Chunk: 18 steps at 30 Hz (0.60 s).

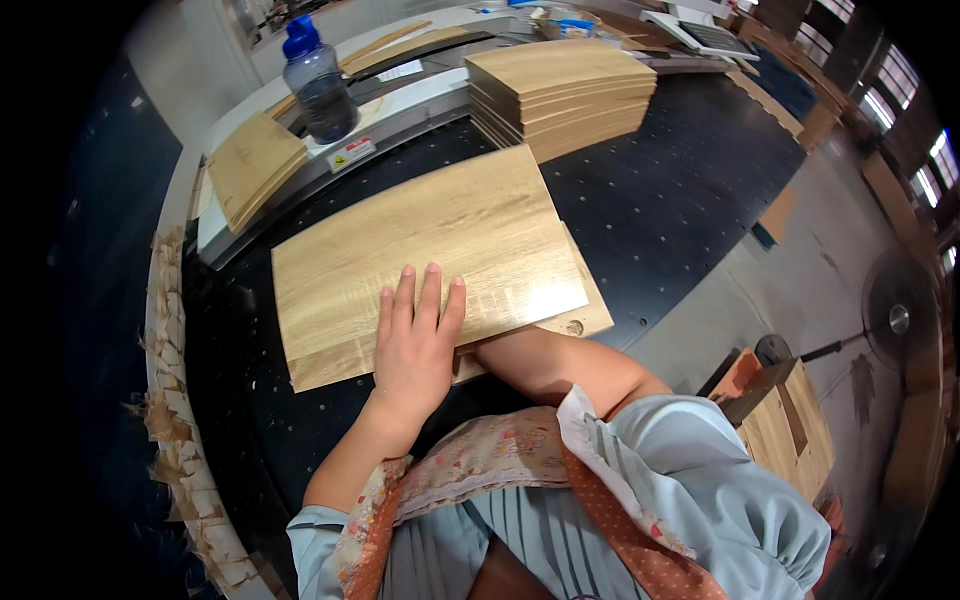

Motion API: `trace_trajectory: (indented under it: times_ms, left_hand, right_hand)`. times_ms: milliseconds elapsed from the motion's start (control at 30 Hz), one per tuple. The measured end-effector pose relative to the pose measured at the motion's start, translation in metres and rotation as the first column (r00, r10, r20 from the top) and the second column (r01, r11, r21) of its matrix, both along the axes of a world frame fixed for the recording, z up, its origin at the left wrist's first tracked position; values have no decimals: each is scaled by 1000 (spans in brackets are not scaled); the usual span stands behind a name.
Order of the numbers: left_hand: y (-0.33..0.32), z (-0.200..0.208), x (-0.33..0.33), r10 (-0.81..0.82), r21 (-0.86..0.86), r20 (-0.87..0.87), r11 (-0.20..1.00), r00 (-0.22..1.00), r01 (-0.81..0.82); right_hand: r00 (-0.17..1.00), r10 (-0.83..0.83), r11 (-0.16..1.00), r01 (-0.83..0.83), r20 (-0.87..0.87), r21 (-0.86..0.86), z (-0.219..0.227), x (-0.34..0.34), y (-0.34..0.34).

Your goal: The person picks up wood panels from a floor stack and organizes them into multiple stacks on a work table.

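Tan rectangular wood-grain board (pixel 430 220): nearer me than the stacked tan wooden panels (pixel 570 110).
My left hand (pixel 415 350): flat on it, fingers extended, ungripping.
My right hand: hidden; can't tell.
Pressure: I'd spread it evenly.

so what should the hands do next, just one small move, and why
Perhaps lift the upper rectangular wood-grain board slightly: the left hand lies flat on it, the right forearm reaches beneath it, its hand hidden, and the pale wooden lower board juts out askew at the right.
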<state>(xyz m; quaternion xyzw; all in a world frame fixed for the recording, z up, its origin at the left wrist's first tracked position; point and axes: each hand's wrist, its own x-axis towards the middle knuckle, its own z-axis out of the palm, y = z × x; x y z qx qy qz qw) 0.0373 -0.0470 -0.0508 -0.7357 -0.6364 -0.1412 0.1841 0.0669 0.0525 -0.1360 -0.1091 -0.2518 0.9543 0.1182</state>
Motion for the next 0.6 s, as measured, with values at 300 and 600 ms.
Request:
trace_trajectory:
  times_ms: [300,600]
  left_hand:
    - [27,-31,-90,116,-157,60,982,991,-105]
    - [44,-70,-209,500,-284,-14,829,866,-482]
  right_hand:
    - [990,137,989,-139,-43,-58,-13,21,19]
    - [793,-577,771,448,198,453,20,162,63]
